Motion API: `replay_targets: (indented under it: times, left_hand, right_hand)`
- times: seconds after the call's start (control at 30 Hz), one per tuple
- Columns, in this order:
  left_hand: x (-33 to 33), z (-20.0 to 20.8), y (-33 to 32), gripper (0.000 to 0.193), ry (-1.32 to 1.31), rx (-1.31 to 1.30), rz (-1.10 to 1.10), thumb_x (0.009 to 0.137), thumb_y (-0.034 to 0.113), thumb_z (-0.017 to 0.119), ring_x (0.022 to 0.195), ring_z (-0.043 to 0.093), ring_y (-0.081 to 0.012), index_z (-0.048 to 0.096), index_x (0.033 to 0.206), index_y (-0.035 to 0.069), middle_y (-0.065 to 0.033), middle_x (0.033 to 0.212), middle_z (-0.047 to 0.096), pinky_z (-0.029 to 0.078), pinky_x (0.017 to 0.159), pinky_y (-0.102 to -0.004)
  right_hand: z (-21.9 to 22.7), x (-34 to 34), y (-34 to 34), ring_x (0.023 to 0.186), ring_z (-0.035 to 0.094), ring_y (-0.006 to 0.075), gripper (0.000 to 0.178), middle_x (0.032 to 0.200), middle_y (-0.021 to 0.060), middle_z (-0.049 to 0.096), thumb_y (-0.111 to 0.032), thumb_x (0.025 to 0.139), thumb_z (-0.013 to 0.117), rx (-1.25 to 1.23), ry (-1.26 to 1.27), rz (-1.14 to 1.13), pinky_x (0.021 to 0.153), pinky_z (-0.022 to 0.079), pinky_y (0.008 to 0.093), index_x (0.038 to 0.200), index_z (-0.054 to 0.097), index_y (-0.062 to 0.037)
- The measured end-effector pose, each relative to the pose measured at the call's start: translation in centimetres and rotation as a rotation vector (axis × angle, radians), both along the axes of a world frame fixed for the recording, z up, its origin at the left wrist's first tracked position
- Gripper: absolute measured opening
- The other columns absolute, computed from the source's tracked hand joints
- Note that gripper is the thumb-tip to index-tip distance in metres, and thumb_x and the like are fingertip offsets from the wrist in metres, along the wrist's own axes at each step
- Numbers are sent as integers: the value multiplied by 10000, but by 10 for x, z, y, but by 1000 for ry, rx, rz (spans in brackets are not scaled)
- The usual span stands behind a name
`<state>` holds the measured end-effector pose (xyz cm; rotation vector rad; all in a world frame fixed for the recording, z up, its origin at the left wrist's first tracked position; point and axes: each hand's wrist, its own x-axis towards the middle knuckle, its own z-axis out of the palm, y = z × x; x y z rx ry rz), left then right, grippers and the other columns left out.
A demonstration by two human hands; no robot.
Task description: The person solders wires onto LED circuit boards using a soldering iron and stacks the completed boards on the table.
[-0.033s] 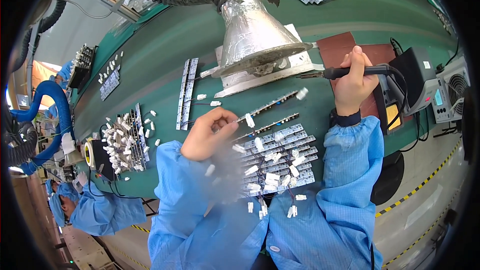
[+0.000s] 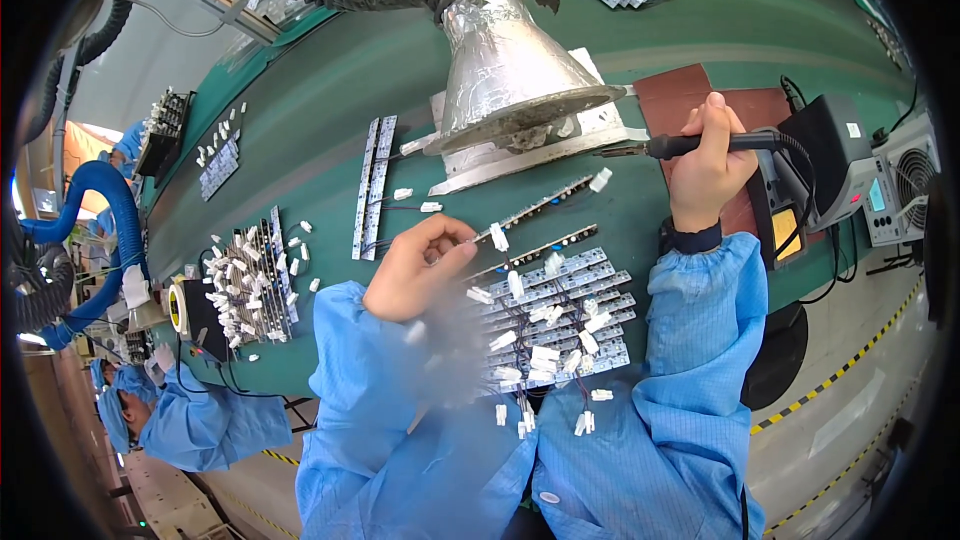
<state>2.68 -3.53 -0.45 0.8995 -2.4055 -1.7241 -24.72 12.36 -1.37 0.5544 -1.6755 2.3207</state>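
My left hand (image 2: pixel 415 268) pinches the near end of a narrow circuit board strip (image 2: pixel 548 208), tilted up to the right with its edge toward me. White plug connectors hang at this strip, one of them a connector (image 2: pixel 600 180) at its far end. In my right hand (image 2: pixel 708 172) is a soldering iron (image 2: pixel 678 146), its tip pointing left, close to the rim of the metal fume hood (image 2: pixel 510 70). Below the held strip lies another edge-on strip (image 2: pixel 545 250), then a stack of strips (image 2: pixel 600 310) with wired white connectors. A blurred patch hides part of my left sleeve and the stack's left side.
Two strips (image 2: pixel 372 190) lie left of the hood. Further left stands a dense pile of wired strips (image 2: pixel 250 280). A soldering station (image 2: pixel 830 160) and a grey powered unit (image 2: pixel 900 190) stand at the right. A co-worker (image 2: pixel 190 410) in blue sits at the lower left.
The white connectors hanging at the held strip have swung slightly. Both hands and the soldering iron stay practically where they were.
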Motion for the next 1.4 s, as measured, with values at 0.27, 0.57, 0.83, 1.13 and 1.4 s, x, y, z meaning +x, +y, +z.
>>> replay_targets:
  times: [0.27,0.57,0.83,1.13,1.4]
  left_hand:
    - [3,14,1,154,-13,146,-82,924,93,622,827,599,-95,608,1053,11,-28,878,646,485,743,-260]
    - [14,2,1,148,85,186,-68,921,70,598,767,582,-96,617,1034,-24,-47,856,636,467,703,-244]
    - [26,1,-6,124,98,305,59,909,49,599,751,595,-108,624,1007,-22,-56,863,635,477,688,-255]
    - [31,12,-12,196,196,-28,-59,837,39,670,802,586,-96,633,1018,-27,-76,929,664,459,700,-237]
    - [32,-2,-16,187,286,142,-20,940,172,571,596,516,-84,631,994,3,-57,740,611,380,540,-223]
  right_hand:
    - [8,6,-1,586,409,102,391,593,24,449,-147,947,538,-29,-21,0,568,339,260,589,444,-22]
    - [6,4,-4,581,398,108,377,592,20,440,-132,939,543,-42,-27,-15,566,331,270,588,451,-30]
    - [4,2,-3,562,381,100,380,589,10,430,-129,951,543,-120,15,8,511,292,253,595,447,-37]
    - [5,2,-2,568,408,106,377,596,16,448,-152,953,546,-89,41,-8,525,315,263,605,463,-34]
    - [5,1,-1,565,410,107,383,584,18,445,-146,954,539,-111,29,-11,523,317,261,598,452,-35]
